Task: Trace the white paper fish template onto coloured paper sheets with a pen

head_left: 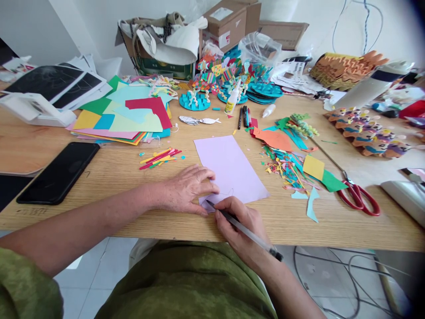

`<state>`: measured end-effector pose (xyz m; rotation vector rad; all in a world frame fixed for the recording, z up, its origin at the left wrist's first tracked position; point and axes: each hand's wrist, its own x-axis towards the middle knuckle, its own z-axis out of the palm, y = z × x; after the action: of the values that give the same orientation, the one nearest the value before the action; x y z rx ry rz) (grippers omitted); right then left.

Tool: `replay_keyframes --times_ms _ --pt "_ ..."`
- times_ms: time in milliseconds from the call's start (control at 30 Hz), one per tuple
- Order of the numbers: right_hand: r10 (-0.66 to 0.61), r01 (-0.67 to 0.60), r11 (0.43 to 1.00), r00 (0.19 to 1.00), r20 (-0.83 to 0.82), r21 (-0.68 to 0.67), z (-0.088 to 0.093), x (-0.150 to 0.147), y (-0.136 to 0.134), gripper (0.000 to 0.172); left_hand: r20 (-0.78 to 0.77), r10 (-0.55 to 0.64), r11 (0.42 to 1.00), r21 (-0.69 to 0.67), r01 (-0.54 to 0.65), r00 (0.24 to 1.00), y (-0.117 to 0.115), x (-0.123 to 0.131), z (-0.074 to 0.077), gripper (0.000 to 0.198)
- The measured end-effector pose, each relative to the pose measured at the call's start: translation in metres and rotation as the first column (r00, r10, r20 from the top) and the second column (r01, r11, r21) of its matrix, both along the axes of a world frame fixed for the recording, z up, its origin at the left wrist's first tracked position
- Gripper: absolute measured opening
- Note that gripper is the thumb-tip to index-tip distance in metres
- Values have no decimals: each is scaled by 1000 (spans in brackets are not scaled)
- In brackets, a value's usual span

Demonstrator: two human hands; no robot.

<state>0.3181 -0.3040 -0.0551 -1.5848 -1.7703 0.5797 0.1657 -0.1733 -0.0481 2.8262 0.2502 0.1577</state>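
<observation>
A sheet of lilac paper [230, 164] lies on the wooden table [133, 217] in front of me. My left hand [186, 188] rests on the paper's left edge with its fingers spread, pressing it down. In my right hand [244, 221] is a pen [247, 231] with a clear barrel and a black end. Its tip touches the sheet's near left corner, just beside my left fingers. A thin drawn line shows on the paper close by; its full shape is partly hidden by my hands.
Red-handled scissors [357, 195] lie at the right beside paper scraps [287, 170]. To the left are a black phone [59, 173], paper strips [159, 158] and a stack of coloured paper [122, 126]. A glue bottle [233, 98] and markers [245, 117] stand beyond the sheet.
</observation>
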Motion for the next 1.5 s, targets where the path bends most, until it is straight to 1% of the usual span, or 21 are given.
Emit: replay_keyframes --times_ms 300,633,733,967,1067,1233,1500 --pt "2 -2 1000 999 -33 -2 1 1 -5 4 -13 -12 1000 -1 12 1000 1 1 -1 47" --pt "12 -11 1000 999 -37 26 5 2 -11 8 -40 -18 1000 -8 18 999 1 1 3 46" --pt "10 -10 1000 999 -52 11 5 2 -12 7 -46 -14 1000 -13 14 999 1 1 2 46" --pt "-53 48 998 989 -135 -39 4 1 -9 3 -72 -33 998 -48 30 997 3 0 8 45" --pt "-43 41 999 993 -112 -21 3 0 -4 3 -63 -46 998 -56 43 997 4 -1 7 44" --pt "-12 12 1000 996 -83 -6 3 -2 3 4 2 -45 998 -40 45 999 5 -3 2 41" --pt "-20 20 1000 999 -44 8 0 -3 2 4 -41 -35 998 -54 33 999 3 -2 6 42"
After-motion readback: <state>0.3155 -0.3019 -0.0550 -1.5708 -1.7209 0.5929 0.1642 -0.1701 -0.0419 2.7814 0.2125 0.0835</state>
